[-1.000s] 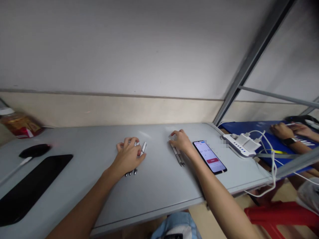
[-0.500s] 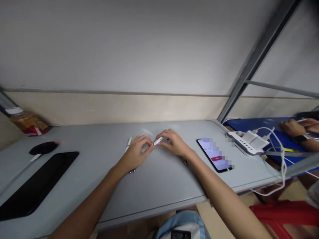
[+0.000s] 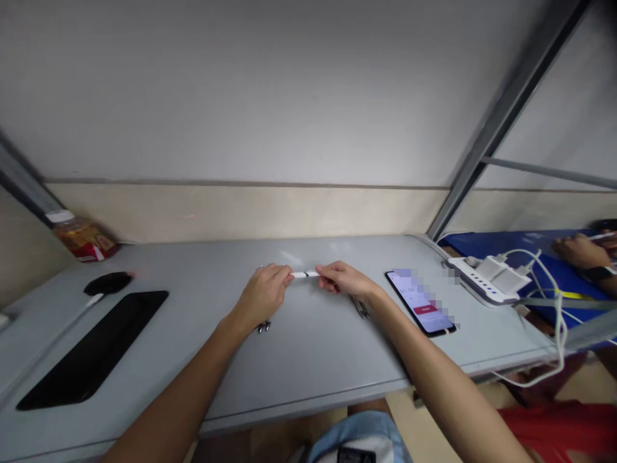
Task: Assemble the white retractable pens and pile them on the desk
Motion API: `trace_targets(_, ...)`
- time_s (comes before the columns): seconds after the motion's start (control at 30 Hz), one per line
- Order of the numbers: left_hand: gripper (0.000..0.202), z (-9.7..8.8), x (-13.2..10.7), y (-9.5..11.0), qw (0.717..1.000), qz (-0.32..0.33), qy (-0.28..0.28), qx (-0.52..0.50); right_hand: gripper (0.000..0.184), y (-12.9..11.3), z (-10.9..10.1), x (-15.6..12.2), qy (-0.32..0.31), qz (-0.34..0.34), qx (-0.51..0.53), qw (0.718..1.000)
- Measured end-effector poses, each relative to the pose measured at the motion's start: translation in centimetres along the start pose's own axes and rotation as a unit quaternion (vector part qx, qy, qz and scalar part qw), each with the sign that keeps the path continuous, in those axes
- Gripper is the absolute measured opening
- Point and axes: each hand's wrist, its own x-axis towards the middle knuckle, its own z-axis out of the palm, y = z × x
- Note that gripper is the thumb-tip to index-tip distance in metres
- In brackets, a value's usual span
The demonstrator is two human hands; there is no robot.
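A slim white pen (image 3: 304,274) with a dark band near its middle lies level between my two hands, above the grey desk (image 3: 313,360). The fingers of my left hand (image 3: 265,289) are closed on its left end. My right hand (image 3: 344,278) pinches the other end between thumb and fingers. Close to my left wrist, small shiny metal tips (image 3: 264,327) stick out; the rest of them is hidden under the hand. Slim dark, shiny pieces (image 3: 361,310) lie partly covered by my right wrist, too small to name.
To the right lie a lit phone (image 3: 419,302) and a white power strip (image 3: 475,283) with plugs and cables. At left are a drink bottle (image 3: 87,239), a black rounded device (image 3: 108,283) and a black flat slab (image 3: 96,350). Another person's hand (image 3: 578,251) is over a blue desk.
The white piece in my hands has gone from slanted to level, and more of it shows between my fingers. My hands have moved slightly apart. The view has shifted a little left.
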Motion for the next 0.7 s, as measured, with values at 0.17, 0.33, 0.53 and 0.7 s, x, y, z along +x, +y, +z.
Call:
trace_targets(0.17, 0.024, 0.2, -0.1, -0.4, 1.0, -0.012, -0.006, -0.023, 0.041, -0.7, 0.1, -0.4, 0.024, -0.089, -0.137, 0.986)
trace_targets(0.33, 0.024, 0.3, -0.2, -0.9, 0.992, -0.068, -0.026, -0.1, 0.029, -1.0, 0.7, -0.3, 0.111, -0.214, -0.297, 0.924)
trace_targets(0.53, 0.027, 0.1, -0.1, -0.6, 0.992, -0.058, -0.019, -0.106, 0.035, -0.3, 0.8, 0.0, 0.139, -0.161, -0.292, 0.932)
trace_targets(0.7, 0.023, 0.4, -0.4, -0.8, 0.996, -0.042, -0.035, -0.07, 0.02, 0.1, 0.6, 0.2, 0.161, -0.172, -0.205, 0.95)
